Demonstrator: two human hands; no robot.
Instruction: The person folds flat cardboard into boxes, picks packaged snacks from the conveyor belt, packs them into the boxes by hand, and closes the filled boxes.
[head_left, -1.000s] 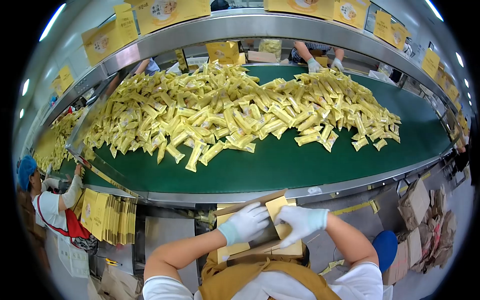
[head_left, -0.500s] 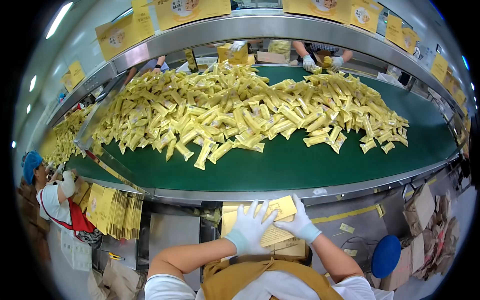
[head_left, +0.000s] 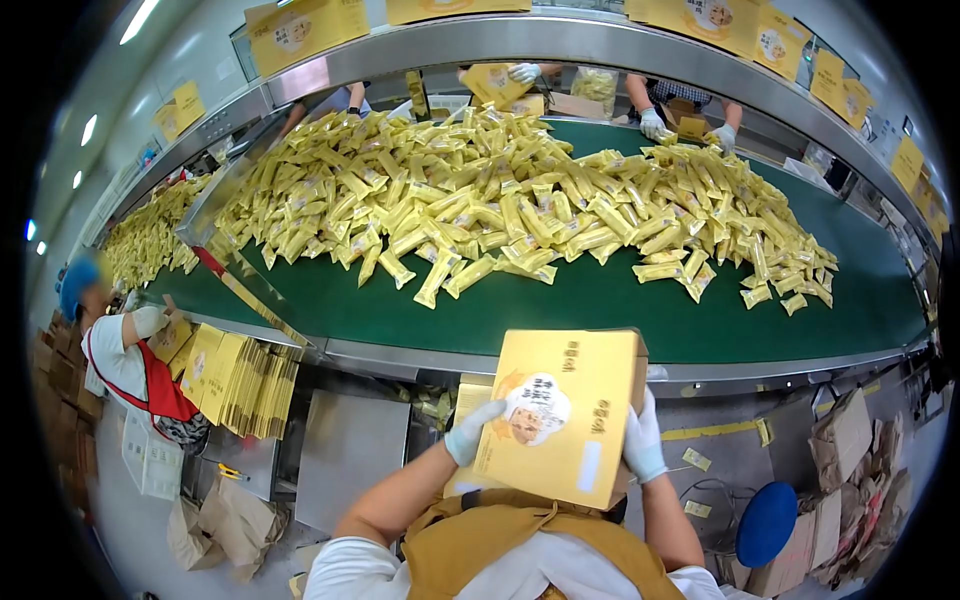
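A yellow printed carton (head_left: 555, 465) is held up in front of my chest, tilted, with its picture face toward me. My left hand (head_left: 472, 432), in a white glove, grips the carton's left edge. On the opposite side my gloved right hand (head_left: 645, 442) presses against the right side panel; part of its fingers is hidden behind the box. Beyond the carton, a large heap of yellow-wrapped snack packets (head_left: 480, 200) lies on the green conveyor belt (head_left: 400, 320).
A metal rail (head_left: 400, 370) edges the belt. At left, a co-worker in a red apron (head_left: 172, 385) stands beside a stack of folded cartons (head_left: 235, 380). Other gloved hands work across the belt. A blue stool (head_left: 768, 525) and brown paper sacks (head_left: 840, 440) are at right.
Both hands were spread over yellow cardboard low in front of me. Now they hold a carton raised, its printed face showing. The left hand moved left and the right hand moved right. The view shifted slightly.
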